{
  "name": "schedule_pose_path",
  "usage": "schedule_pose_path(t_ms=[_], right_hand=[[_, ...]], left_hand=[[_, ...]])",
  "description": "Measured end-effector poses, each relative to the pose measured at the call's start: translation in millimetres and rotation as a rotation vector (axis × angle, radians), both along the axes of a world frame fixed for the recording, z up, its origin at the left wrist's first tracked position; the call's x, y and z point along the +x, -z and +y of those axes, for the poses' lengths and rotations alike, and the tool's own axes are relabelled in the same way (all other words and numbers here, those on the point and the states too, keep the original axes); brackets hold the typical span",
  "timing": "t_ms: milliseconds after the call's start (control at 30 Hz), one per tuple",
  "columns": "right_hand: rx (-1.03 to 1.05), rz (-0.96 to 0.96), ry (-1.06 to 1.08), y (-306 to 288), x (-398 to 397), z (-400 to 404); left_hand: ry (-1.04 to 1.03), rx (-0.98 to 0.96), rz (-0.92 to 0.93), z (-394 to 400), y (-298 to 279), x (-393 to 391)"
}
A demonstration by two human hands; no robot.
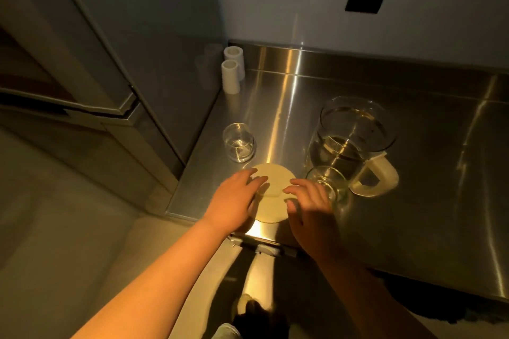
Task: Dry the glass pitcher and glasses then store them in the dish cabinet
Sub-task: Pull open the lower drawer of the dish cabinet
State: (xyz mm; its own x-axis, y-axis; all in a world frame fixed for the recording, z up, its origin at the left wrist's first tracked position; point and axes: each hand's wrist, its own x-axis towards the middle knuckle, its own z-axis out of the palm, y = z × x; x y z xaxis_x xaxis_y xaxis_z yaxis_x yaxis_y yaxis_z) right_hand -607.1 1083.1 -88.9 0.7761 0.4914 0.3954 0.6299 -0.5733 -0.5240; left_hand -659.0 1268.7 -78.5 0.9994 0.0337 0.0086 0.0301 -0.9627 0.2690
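Both forearms reach in from the near edge toward a round cream lid [272,190] lying flat at the front of the steel counter [413,173]. Left of the lid, the left hand [234,201] rests fingers spread on its rim, loose, gripping nothing. Behind and left of the lid stands a small empty glass [239,142], upright, clear, with a bright wet-looking glint at its base. Right of the lid, the right hand [311,206] lies slack over the lid's other edge, nothing held, its knuckles touching or just beside a second glass [327,183]; I cannot tell which. A careless lift of that hand could knock this glass over. Further right of the lid, the glass pitcher [355,140] stands upright just behind that second glass, clear-walled, cream handle pointing right; a toppled glass would likely strike it. Wet glass may slip in bare fingers.
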Motion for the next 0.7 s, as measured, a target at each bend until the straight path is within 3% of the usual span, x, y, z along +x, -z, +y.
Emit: schedule_pose_path(t_ms=[167,400,700], right_hand=[[0.005,0.103,-0.179,-15.6,-16.1,58.6],[0.023,0.035,-0.42,-42.7,-58.6,164.8],[0.025,-0.026,-0.444,-66.2,-130.3,337.8]], left_hand=[[-0.173,0.068,-0.078,47.5,-34.0,-51.1],[-0.415,0.1,-0.168,131.8,-71.8,-137.6],[-0.528,0.156,-0.214,291.9,-93.7,-231.4]])
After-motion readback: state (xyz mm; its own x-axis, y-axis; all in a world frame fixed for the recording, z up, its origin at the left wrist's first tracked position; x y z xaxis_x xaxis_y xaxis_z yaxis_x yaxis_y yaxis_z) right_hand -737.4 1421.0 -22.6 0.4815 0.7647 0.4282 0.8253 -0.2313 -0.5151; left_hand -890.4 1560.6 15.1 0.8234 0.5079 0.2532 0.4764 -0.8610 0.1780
